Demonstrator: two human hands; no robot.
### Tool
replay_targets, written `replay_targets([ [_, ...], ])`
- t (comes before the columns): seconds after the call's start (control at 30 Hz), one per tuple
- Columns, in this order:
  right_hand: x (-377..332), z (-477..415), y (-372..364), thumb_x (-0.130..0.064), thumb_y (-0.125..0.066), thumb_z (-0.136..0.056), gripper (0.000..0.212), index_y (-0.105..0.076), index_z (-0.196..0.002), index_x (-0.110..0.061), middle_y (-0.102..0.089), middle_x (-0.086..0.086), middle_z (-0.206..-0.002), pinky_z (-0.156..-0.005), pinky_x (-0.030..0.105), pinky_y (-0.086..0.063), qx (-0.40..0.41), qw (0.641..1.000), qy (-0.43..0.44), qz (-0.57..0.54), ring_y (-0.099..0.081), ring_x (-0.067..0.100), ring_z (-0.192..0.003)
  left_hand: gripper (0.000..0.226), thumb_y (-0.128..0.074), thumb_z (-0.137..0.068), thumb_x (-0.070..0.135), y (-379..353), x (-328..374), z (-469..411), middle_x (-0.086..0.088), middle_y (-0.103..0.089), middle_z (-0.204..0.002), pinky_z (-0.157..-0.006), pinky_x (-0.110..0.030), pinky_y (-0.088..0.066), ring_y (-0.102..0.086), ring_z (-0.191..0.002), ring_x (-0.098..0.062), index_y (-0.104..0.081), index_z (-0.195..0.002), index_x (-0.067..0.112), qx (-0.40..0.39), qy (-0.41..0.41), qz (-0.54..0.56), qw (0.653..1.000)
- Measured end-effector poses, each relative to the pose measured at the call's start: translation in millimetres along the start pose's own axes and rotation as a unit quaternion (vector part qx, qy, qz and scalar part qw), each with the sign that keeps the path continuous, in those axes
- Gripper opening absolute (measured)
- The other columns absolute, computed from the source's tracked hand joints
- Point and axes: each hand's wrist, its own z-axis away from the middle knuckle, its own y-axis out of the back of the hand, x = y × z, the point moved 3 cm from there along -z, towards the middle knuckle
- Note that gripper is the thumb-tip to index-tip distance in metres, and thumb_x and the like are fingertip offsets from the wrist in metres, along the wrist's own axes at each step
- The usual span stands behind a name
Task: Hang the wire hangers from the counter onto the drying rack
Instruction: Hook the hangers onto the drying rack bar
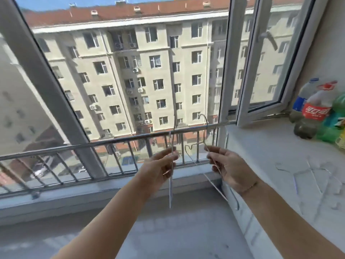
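My left hand [160,165] pinches a thin wire hanger [170,186], seen edge-on, its hook reaching up past the metal rail [112,142] that runs across the window. My right hand [228,168] grips a second wire hanger [214,186], whose hook [204,118] curves above the same rail. Whether either hook rests on the rail I cannot tell. Several more pale wire hangers [315,176] lie flat on the white counter [270,146] at the right.
Plastic bottles [315,111] stand at the counter's far right corner. An open window sash [268,71] swings inward above the counter. Vertical bars [128,156] hang below the rail, with a grey sill [74,191] beneath them. A thick window post [43,71] slants across the left.
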Motion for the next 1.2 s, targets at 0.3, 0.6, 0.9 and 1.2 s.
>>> replay_targets([
  [0.3, -9, 26, -233, -0.007, -0.054, -0.086, 0.014, -0.066, -0.094, -0.008, -0.059, 0.004, -0.067, -0.052, 0.021, -0.041, -0.196, 0.98, -0.026, -0.008, -0.052, 0.011, -0.058, 0.018, -0.067, -0.075, 0.004, 160, 119, 164, -0.002, -0.065, -0.071, -0.056, -0.022, -0.039, -0.053, -0.055, -0.01, -0.072, -0.089, 0.014, 0.151, -0.132, 0.015, 0.98],
  [0.6, -25, 25, -422, -0.007, -0.053, -0.087, 0.019, -0.068, -0.098, -0.01, -0.057, 0.0, -0.06, -0.05, 0.019, -0.04, -0.34, 0.939, 0.038, -0.03, -0.048, 0.011, -0.056, 0.015, -0.052, -0.088, 0.0, 255, 224, 246, -0.003, -0.064, -0.064, -0.045, -0.018, -0.042, -0.055, -0.048, -0.008, -0.064, -0.098, 0.0, 0.233, -0.252, 0.022, 0.939],
  [0.9, -56, -7, -549, -0.006, -0.054, -0.089, 0.02, -0.067, -0.104, -0.006, -0.049, 0.005, -0.063, -0.056, 0.022, -0.033, -0.347, 0.926, 0.148, -0.028, -0.039, 0.013, -0.059, 0.032, -0.061, -0.075, 0.008, 334, 317, 241, -0.005, -0.066, -0.076, -0.058, -0.022, -0.043, -0.051, -0.06, -0.011, -0.065, -0.106, 0.002, 0.235, -0.312, 0.021, 0.921],
  [1.2, -85, -40, -622, -0.003, -0.053, -0.089, 0.019, -0.066, -0.101, -0.008, -0.048, 0.002, -0.06, -0.044, 0.011, -0.034, -0.303, 0.919, 0.253, 0.003, -0.038, 0.008, -0.051, 0.033, -0.058, -0.08, 0.007, 386, 380, 213, -0.003, -0.064, -0.079, -0.062, -0.022, -0.042, -0.054, -0.058, -0.008, -0.063, -0.112, 0.001, 0.197, -0.338, 0.019, 0.92],
])
